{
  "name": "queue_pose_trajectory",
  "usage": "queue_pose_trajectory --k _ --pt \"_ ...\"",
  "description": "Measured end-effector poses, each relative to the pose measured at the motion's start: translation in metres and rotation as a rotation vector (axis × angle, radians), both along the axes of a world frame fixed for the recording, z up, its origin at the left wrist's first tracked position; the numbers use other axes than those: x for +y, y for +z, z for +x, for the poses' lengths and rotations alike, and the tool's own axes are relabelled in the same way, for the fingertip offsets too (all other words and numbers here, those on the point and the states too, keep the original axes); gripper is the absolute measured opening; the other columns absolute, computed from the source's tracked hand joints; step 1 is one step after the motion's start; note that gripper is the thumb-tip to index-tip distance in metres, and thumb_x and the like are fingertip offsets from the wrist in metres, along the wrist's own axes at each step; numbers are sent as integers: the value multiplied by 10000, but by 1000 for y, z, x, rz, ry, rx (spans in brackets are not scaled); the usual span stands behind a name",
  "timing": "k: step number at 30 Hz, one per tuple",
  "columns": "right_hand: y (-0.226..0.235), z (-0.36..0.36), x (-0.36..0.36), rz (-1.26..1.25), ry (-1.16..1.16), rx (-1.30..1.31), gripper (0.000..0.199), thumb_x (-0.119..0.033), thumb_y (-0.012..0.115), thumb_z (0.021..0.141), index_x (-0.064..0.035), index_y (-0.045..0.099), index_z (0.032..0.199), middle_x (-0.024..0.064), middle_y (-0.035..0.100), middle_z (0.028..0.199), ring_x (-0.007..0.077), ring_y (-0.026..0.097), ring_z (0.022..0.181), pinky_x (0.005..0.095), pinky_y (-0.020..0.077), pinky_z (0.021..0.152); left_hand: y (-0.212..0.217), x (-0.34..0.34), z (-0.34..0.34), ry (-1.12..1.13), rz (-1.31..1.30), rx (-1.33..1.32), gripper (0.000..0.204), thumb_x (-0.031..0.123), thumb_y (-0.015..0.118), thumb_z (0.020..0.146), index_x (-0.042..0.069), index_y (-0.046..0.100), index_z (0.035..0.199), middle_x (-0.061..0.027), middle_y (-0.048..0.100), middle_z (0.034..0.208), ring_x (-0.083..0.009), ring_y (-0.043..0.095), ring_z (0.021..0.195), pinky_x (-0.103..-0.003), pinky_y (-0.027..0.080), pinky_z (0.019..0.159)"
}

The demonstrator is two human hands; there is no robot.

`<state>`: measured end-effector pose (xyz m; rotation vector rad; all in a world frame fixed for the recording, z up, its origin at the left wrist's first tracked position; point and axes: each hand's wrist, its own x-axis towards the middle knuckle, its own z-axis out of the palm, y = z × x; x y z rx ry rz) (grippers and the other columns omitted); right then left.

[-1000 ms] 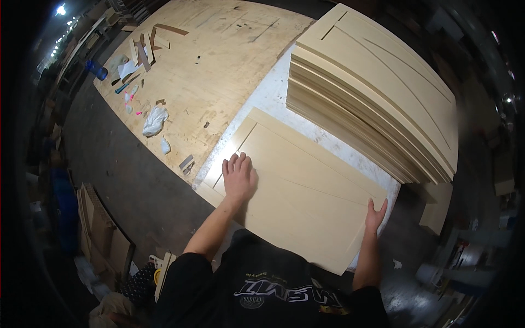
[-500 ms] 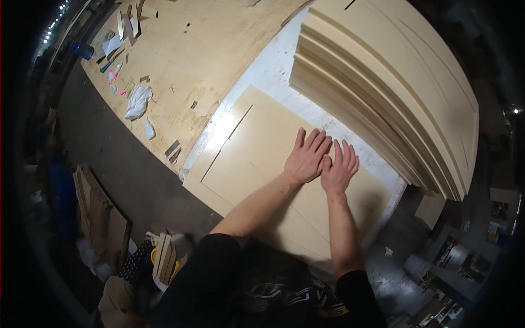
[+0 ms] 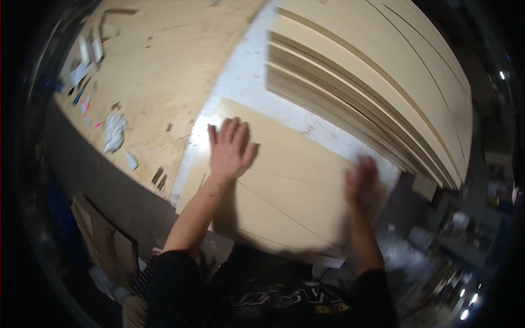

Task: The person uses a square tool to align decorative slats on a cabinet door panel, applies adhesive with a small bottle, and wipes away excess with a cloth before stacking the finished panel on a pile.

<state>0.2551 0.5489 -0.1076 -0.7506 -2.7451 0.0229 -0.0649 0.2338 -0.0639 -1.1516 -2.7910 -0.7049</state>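
A pale, flat board (image 3: 284, 191) with thin dark lines across its face lies before me on a whitish work surface. My left hand (image 3: 229, 153) rests over its far left part, palm down, fingers spread. Toward the board's right edge is my right hand (image 3: 361, 183), blurred by motion; its thumb stands apart from the raised fingers and nothing shows in it. Whether the right hand touches the board I cannot tell.
A tall stack of similar pale boards (image 3: 350, 82) stands just beyond, on the right. To the left stretches a wooden tabletop (image 3: 164, 71) bearing a crumpled white plastic bag (image 3: 115, 133), a small white bottle (image 3: 131, 160) and scraps. Brown panels (image 3: 101, 229) lean below it.
My hands, side by side on the board before, have parted: the left moved left, the right moved right. The slit seen at the board's left is now mostly out of sight. The view has shifted.
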Motion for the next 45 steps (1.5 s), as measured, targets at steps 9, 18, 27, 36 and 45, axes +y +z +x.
queue_pose_trajectory --k 9,18,27,36,45 --pt "40 -193 -199 -373 337 99 772 -708 588 927 -229 539 1530 108 439 1594 299 308 1520 612 145 1254 -16 -1 -10 -59 -92 129 507 363 527 1019 114 578 1458 -114 521 1544 -341 410 1481 -656 125 1262" --pt "23 10 27 38 -300 114 653 -484 700 914 -133 579 1451 159 508 1491 393 415 1422 681 209 1194 -4 -3 -7 -90 -110 178 481 318 491 1050 121 560 1483 -117 509 1567 -338 379 1514 -641 100 1271" --pt "31 32 39 45 -270 132 592 -376 734 911 -131 591 1430 107 582 1434 361 457 1406 608 253 1207 -17 37 40 -143 -64 61 623 345 773 880 91 584 1417 -171 491 1531 -403 436 1421 -635 334 1149" --pt "28 27 39 1 -249 122 489 -342 672 969 -135 613 1409 76 611 1412 335 492 1375 583 297 1180 -9 203 185 -531 157 62 705 572 562 1015 131 489 1559 -184 484 1571 -412 423 1472 -716 224 1212" --pt "28 37 50 20 -153 144 448 -319 601 1013 -97 609 1402 127 621 1381 363 512 1349 556 338 1135 10 40 26 -54 10 -37 630 307 696 913 106 513 1481 -224 443 1546 -473 414 1436 -663 233 1217"
